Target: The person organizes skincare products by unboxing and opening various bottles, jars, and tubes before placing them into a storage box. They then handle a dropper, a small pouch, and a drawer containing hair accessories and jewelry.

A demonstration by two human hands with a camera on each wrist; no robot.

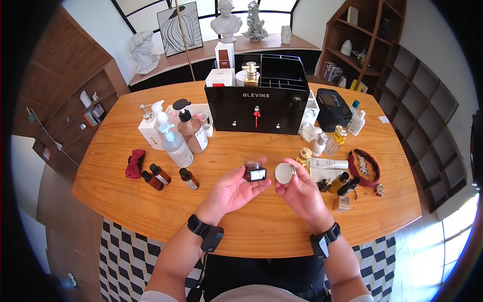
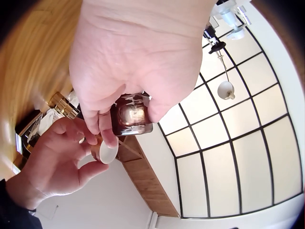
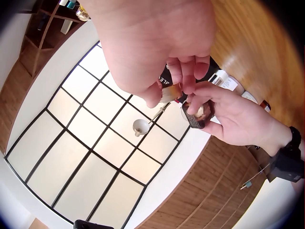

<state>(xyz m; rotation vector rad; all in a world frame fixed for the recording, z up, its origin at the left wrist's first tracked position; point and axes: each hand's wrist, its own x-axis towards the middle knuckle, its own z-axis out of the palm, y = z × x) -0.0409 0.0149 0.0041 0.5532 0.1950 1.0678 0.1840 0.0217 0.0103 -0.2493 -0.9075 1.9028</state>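
Wooden table (image 1: 151, 211) occupies the centre of the room, above a patterned rug (image 1: 128, 256). Along its far side, a black organizer (image 1: 256, 108) marked BLEVINS stands upright, with boxes and a gold-topped bottle in its upper section. My left hand (image 1: 234, 191) grasps a dark glass jar (image 1: 255, 171) between thumb and fingers, held above the table near its middle. My right hand (image 1: 304, 197) pinches a round lid (image 1: 285, 173) by its rim, pale inner face exposed; lid and jar are apart, side by side. Contents of the jar cannot be read reliably through the glass. To the left of the jar are three small brown bottles (image 1: 189, 179), a dark red bow (image 1: 135, 164) and, farther back, pump bottles (image 1: 177, 150). To the right of the lid are a white tube (image 1: 329, 163) and a dark red headband (image 1: 374, 163).
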